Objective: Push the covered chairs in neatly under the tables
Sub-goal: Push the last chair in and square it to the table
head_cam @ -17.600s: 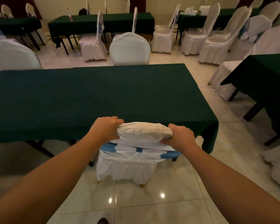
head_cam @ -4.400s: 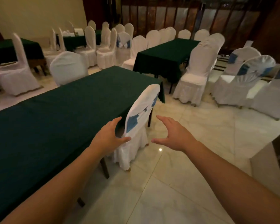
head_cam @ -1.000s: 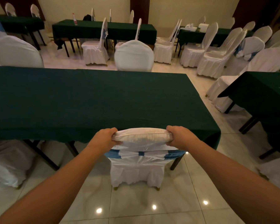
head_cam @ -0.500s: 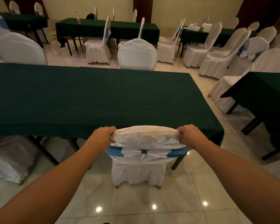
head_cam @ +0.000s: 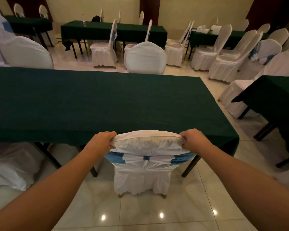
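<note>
A white-covered chair (head_cam: pixel 145 172) with a blue sash across its back stands right in front of me, its seat hidden under the long green-clothed table (head_cam: pixel 93 100). The top of its backrest meets the table's near edge. My left hand (head_cam: pixel 102 141) grips the left top corner of the backrest. My right hand (head_cam: pixel 193 140) grips the right top corner. Both arms reach straight out from the bottom of the view.
Another covered chair (head_cam: pixel 12 165) sits under the table at the left. A round-backed chair (head_cam: pixel 146 57) faces the table's far side. A second green table (head_cam: pixel 277 100) stands at the right, with several covered chairs beyond it. The floor is glossy tile.
The chair back has edged up against the table's near edge and my hands have spread wider, out to its top corners. The view has shifted slightly.
</note>
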{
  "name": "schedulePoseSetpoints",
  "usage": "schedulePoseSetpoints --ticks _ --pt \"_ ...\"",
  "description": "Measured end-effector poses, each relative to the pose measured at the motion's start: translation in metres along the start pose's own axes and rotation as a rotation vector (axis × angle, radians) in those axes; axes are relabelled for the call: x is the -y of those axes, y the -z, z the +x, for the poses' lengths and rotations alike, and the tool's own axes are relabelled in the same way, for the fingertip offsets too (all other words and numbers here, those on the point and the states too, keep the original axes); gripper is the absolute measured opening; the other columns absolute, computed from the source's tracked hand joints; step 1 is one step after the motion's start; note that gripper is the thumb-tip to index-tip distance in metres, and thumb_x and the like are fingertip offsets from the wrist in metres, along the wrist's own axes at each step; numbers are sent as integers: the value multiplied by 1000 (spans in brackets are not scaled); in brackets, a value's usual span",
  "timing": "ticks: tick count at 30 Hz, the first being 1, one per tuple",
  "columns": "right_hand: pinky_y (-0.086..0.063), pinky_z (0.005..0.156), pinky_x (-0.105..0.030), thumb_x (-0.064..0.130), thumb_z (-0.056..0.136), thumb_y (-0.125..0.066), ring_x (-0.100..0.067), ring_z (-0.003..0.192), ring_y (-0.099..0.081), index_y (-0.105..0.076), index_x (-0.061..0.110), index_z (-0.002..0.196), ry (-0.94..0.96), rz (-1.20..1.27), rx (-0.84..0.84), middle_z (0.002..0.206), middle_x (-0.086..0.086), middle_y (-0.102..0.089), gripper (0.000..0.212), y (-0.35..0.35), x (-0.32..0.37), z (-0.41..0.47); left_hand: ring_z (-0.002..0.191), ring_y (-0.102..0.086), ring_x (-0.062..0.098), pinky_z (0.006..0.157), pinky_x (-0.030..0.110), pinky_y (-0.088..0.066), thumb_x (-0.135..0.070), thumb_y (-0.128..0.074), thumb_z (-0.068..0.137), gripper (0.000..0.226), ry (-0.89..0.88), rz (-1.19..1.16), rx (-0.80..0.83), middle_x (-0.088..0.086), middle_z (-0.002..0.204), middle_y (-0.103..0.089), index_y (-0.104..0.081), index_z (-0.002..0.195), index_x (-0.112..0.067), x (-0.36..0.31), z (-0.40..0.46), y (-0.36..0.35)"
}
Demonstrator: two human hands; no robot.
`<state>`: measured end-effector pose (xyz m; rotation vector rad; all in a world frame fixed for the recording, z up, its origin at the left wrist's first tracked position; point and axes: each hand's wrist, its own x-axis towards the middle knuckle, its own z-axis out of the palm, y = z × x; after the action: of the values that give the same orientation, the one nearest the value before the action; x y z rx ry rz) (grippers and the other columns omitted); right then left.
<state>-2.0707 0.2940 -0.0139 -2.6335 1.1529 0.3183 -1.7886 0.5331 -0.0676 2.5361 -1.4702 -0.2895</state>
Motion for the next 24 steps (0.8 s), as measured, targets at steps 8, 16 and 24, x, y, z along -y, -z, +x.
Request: schedulePoseSetpoints --ticks 8,16,24 --pt "-47 72 -31 12 87 -69 -14 79 -57 -68 30 94 -25 -9 58 87 3 -63 20 3 3 6 91 -59 18 85 33 -51 -27 -76 87 33 4 3 14 -2 105 -64 -57 114 -27 1 7 -1" --pt "-49 71 -32 10 86 -65 -15 77 -56 -66 32 91 -33 -67 31 86 3 -63 22 2 2 13 86 -60 17 81 34 -52 -25 -75 86 27 24 3 19 -2 98 -65 -57 106 -28 1 14 -3" --pt "-49 70 -31 11 86 -67 -15 76 -56 -59 34 79 1 -73 37 85 3 -62 26 -1 8 20 86 -57 15 79 29 -46 -22 -77 85 32 92 -19 32 -5 96 -61 -57 108 -30 7 22 1"
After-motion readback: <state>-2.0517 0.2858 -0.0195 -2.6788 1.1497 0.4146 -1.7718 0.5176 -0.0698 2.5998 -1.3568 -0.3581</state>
